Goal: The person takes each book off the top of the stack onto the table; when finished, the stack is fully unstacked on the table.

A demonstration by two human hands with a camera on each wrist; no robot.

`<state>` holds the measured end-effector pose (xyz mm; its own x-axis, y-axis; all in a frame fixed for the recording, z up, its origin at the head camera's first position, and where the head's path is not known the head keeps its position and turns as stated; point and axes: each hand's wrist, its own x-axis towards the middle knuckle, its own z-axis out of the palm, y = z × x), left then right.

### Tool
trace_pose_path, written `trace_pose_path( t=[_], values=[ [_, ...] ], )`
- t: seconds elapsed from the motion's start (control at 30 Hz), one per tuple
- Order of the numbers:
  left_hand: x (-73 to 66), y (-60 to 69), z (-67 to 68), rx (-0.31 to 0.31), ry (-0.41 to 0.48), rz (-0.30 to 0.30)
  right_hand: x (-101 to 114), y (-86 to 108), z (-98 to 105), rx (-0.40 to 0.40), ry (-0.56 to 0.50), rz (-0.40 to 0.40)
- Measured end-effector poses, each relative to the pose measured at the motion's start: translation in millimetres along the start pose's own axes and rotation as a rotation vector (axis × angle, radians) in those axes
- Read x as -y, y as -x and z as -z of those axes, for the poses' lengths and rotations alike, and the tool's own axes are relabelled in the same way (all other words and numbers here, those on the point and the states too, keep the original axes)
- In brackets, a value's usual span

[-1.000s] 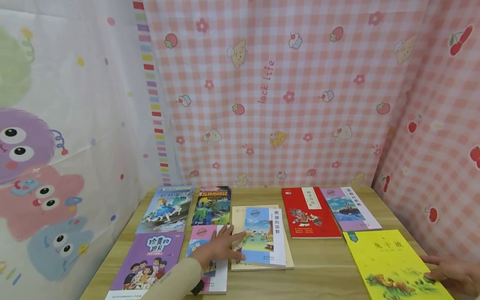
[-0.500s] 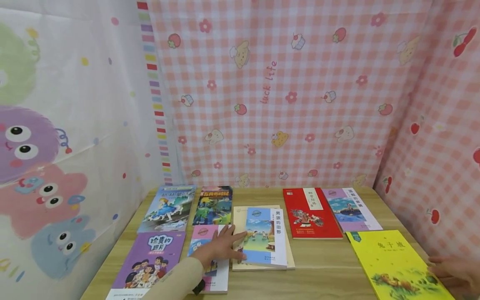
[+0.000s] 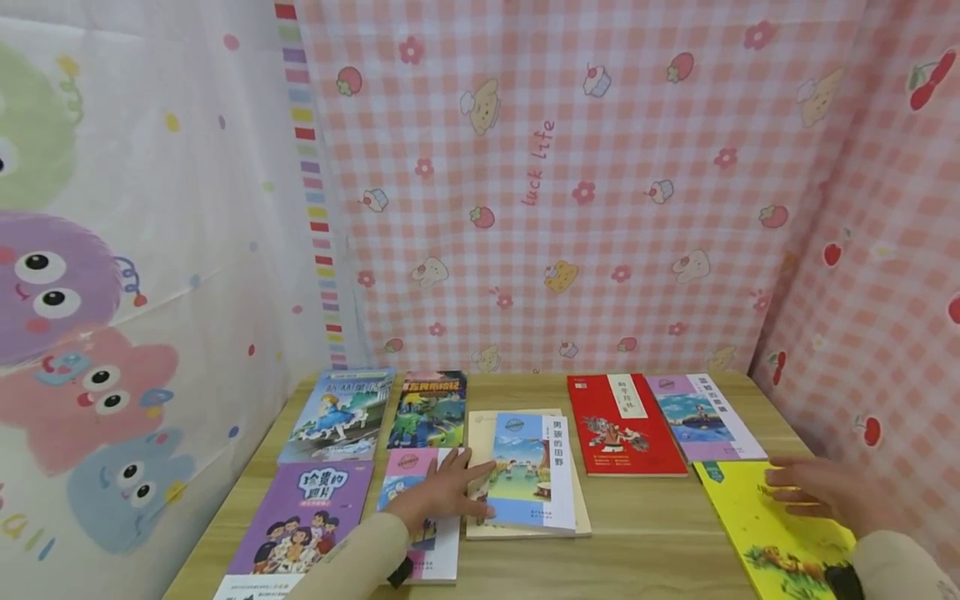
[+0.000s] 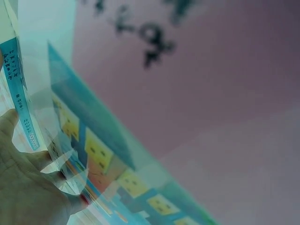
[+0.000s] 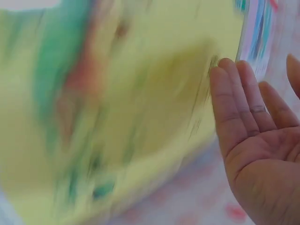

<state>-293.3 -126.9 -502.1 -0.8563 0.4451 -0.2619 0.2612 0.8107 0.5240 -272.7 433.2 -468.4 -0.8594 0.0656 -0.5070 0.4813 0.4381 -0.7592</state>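
Observation:
My left hand (image 3: 441,493) lies with spread fingers over a pink-and-white book (image 3: 444,560). Its thumb and a fingertip reach the left edge of a blue-and-white book (image 3: 536,479), which lies on a larger cream book (image 3: 482,429). In the left wrist view, the hand's fingers (image 4: 44,164) are loosely extended beside blurred covers. Over the upper right part of a yellow book (image 3: 750,521) is my right hand (image 3: 813,496), fingers extended and nothing gripped. The right wrist view shows its bare palm (image 5: 267,150) beside the blurred yellow cover; contact cannot be told.
On the wooden table (image 3: 637,542) lie a purple book (image 3: 307,525), a blue book (image 3: 341,417), a dark green book (image 3: 427,412), a red book (image 3: 626,425) and a lilac book (image 3: 701,417). Patterned curtains (image 3: 585,167) enclose the back and sides.
My right hand has left the yellow book's right edge and moved up and left over its cover. The left hand stays in place.

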Motion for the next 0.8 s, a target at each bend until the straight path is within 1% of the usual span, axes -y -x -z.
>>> trace_pose_path(
  t=[0.03, 0.07, 0.17, 0.27, 0.37, 0.47, 0.53, 0.63, 0.7, 0.8],
  values=[
    [-0.5, -0.2, -0.2, 0.000, -0.006, -0.001, 7.3, -3.0, -12.0, -0.015, -0.012, 0.011],
    [-0.9, -0.2, -0.6, 0.001, -0.011, 0.000, 13.6, -5.5, -24.1, -0.015, -0.025, 0.041],
    [-0.4, -1.0, -1.8, 0.003, -0.017, -0.006, 34.0, -10.4, -63.0, 0.016, -0.047, 0.129],
    [1.2, -3.2, -2.5, 0.000, -0.014, -0.003, 52.2, -12.3, -103.7, 0.047, -0.104, 0.199],
    [3.0, -3.7, -1.9, -0.008, -0.012, -0.009, 68.9, -13.8, -143.7, 0.069, -0.157, 0.237],
    [4.7, -2.9, -0.7, -0.012, -0.006, -0.019, 82.4, -15.4, -177.2, 0.083, -0.198, 0.253],
    [4.9, -1.7, 0.3, -0.013, -0.007, -0.023, 89.0, -16.2, -194.6, 0.091, -0.218, 0.258],
    [3.6, 0.5, 0.9, -0.010, 0.003, -0.026, 95.2, -16.8, -213.9, 0.114, -0.242, 0.267],
    [2.6, 1.8, 1.2, -0.010, 0.008, -0.032, 96.3, -18.0, -222.5, 0.132, -0.255, 0.272],
    [1.1, 3.9, 0.8, -0.006, 0.015, -0.039, 97.0, -18.5, -231.6, 0.137, -0.265, 0.241]
  ],
)
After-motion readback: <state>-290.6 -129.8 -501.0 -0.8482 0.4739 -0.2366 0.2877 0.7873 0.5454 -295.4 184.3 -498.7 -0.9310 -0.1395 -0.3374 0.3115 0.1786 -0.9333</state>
